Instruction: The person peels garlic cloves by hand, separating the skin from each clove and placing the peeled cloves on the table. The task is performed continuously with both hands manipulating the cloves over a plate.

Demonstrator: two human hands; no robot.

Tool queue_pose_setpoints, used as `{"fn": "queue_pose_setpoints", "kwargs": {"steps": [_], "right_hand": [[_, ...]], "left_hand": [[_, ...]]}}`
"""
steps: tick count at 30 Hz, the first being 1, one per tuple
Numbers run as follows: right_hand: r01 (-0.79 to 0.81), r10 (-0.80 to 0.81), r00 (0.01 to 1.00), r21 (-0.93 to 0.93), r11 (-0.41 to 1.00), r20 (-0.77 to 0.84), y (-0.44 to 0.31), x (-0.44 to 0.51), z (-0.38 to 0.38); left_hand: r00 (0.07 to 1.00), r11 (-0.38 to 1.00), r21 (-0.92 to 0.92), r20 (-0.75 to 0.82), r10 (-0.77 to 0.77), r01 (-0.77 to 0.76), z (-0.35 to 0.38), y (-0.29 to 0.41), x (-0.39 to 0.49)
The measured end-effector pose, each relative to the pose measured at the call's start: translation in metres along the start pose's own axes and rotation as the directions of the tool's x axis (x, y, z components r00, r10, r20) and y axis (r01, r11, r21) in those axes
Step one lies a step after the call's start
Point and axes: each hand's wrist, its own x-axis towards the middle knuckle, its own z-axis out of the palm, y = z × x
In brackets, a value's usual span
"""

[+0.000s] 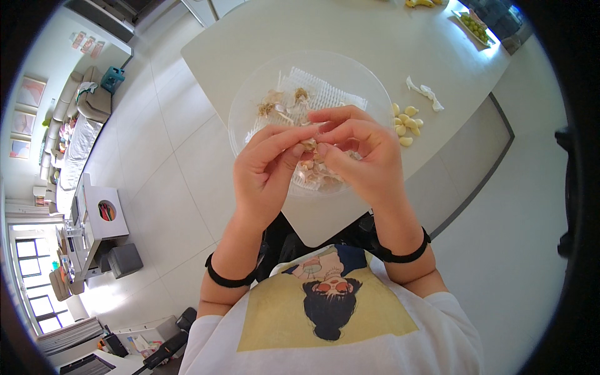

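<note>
My left hand and my right hand meet over a round clear plastic lid or tray, their fingertips pinching a garlic clove with papery skin on it. Beneath them lies white foam netting. Garlic root ends and stalk pieces rest on the netting, with loose garlic skins nearer to me, partly hidden by my fingers. Several peeled garlic cloves sit in a small pile on the table, just right of the round tray.
The pale table has a rounded corner close to my body. A crumpled white tissue lies beyond the peeled cloves. At the far right stands a plate of green grapes, and bananas lie at the far edge of view.
</note>
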Motion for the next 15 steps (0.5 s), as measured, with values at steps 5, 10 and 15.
{"fn": "queue_pose_setpoints", "kwargs": {"steps": [5,10,15], "right_hand": [[-0.050,0.049,0.999,-0.062,0.997,-0.021,-0.002,-0.001,-0.001],[-0.152,0.153,0.988,0.089,0.984,-0.004,0.001,-0.001,0.001],[-0.124,0.129,0.990,0.070,0.990,-0.061,0.006,0.000,0.002]], "left_hand": [[0.993,0.999,0.014,0.108,-0.038,0.037,-0.005,0.006,0.005],[0.999,0.999,0.039,0.038,0.023,-0.025,0.003,0.008,0.000],[0.999,0.991,-0.134,-0.042,-0.013,0.007,-0.001,-0.003,-0.003]]}}
